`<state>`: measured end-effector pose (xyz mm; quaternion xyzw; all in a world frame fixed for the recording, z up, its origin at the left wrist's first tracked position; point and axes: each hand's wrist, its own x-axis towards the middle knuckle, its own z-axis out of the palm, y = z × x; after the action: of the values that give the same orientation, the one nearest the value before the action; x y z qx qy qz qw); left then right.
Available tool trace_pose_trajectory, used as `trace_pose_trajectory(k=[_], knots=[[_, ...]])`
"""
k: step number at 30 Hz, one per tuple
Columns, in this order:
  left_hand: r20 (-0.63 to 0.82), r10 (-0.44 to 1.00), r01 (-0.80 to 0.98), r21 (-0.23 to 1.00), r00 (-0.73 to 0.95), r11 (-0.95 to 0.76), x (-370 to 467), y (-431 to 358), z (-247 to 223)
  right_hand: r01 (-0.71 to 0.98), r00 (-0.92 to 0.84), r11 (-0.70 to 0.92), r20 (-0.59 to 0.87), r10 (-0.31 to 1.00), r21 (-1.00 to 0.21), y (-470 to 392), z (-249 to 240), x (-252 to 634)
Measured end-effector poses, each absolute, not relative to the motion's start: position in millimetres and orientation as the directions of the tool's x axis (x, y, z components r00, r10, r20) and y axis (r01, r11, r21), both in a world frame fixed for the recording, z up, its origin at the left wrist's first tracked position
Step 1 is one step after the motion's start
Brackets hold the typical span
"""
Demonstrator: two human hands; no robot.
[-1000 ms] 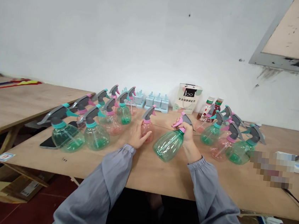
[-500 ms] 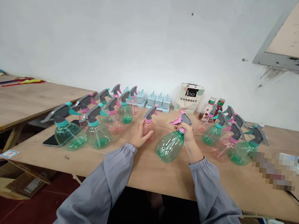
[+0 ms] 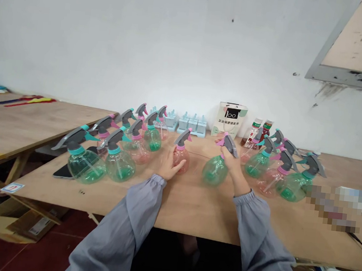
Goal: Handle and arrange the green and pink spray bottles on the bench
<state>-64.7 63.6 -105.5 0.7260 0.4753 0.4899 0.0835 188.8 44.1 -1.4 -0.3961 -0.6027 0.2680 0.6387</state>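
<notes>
Right hand (image 3: 230,157): was closed round the neck of one green spray bottle (image 3: 215,172), its blurred body below the grip. Left hand (image 3: 168,163): was curled round one pink spray bottle (image 3: 184,155). Printed bag (image 3: 228,124): stood beyond both grips.

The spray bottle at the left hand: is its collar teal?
No, the pink spray bottle at the left hand has a pink collar.

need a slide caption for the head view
Left hand around a rounded translucent pink plastic spray bottle, right hand holding a rounded translucent green plastic spray bottle.
</notes>
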Motion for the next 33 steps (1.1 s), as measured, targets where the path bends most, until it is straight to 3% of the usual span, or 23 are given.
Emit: trace_pose_trajectory(k=[5,13,19,25,33], knots=[[0.632,0.771,0.602,0.586,0.078,-0.542,-64.9,63.4,-105.6,0.393,0.424,0.464,0.604,0.674,-0.794,78.6,-18.8,228.4],[0.658,0.748,0.607,0.56,0.089,-0.564,-66.8,65.7,-107.6,0.619,0.472,0.192,0.556,0.684,-0.762,74.0,-55.1,245.5],[0.654,0.752,0.615,0.559,0.088,-0.557,-66.4,65.5,-106.9,0.707,0.398,0.153,0.567,0.721,-0.691,56.4,-107.3,254.2],[0.638,0.765,0.609,0.574,0.085,-0.547,-65.5,64.4,-106.0,0.732,0.514,-0.022,0.531,0.673,-0.681,84.7,-117.5,255.7],[0.626,0.775,0.619,0.576,0.086,-0.533,-66.2,64.2,-107.3,0.702,0.518,0.097,0.6,0.61,-0.705,138.4,-115.4,260.4]])
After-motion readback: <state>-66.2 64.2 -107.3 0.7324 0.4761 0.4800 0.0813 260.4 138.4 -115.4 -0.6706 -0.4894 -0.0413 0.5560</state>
